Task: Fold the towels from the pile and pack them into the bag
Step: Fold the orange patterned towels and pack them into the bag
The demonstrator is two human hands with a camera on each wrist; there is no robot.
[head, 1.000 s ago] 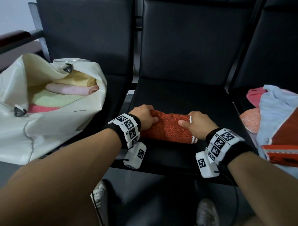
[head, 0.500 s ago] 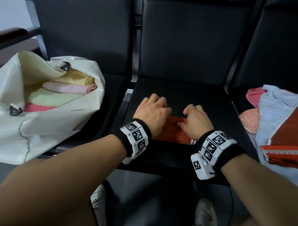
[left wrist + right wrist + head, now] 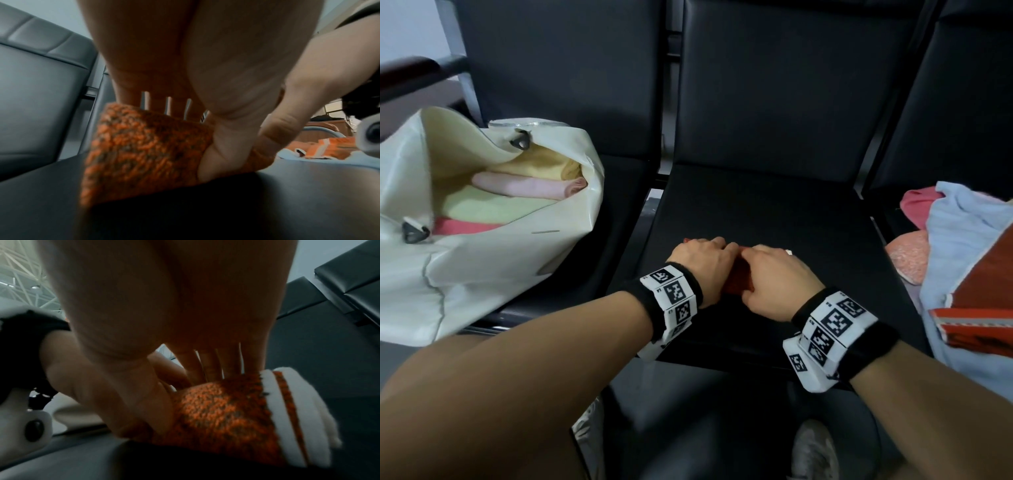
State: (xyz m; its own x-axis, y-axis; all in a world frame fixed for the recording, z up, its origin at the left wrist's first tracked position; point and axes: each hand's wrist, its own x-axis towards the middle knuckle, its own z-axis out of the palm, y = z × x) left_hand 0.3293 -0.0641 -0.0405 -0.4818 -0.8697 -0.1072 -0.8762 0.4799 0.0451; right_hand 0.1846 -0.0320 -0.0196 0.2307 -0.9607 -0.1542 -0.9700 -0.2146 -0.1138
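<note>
A folded orange knit towel (image 3: 736, 281) with a white striped end (image 3: 273, 402) lies on the middle black seat (image 3: 756, 205). My left hand (image 3: 702, 262) and right hand (image 3: 774, 275) sit side by side on it and cover most of it. In the left wrist view my thumb (image 3: 222, 154) presses the towel's near side (image 3: 144, 154) while the fingers curl over its far edge. The right wrist view shows the same grip on the towel (image 3: 226, 415). The cream bag (image 3: 493, 260) stands open on the left seat with folded yellow, pink and green towels inside.
The pile of unfolded towels lies on the right seat: a light blue one (image 3: 969, 240), a pink one (image 3: 917, 205) and an orange-red one (image 3: 993, 274). Seat backs rise behind. My shoes (image 3: 811, 452) are on the floor below the seat's front edge.
Both hands have moved from the towel's two ends to its top and drawn close together. The towel now shows much less, bundled under the hands.
</note>
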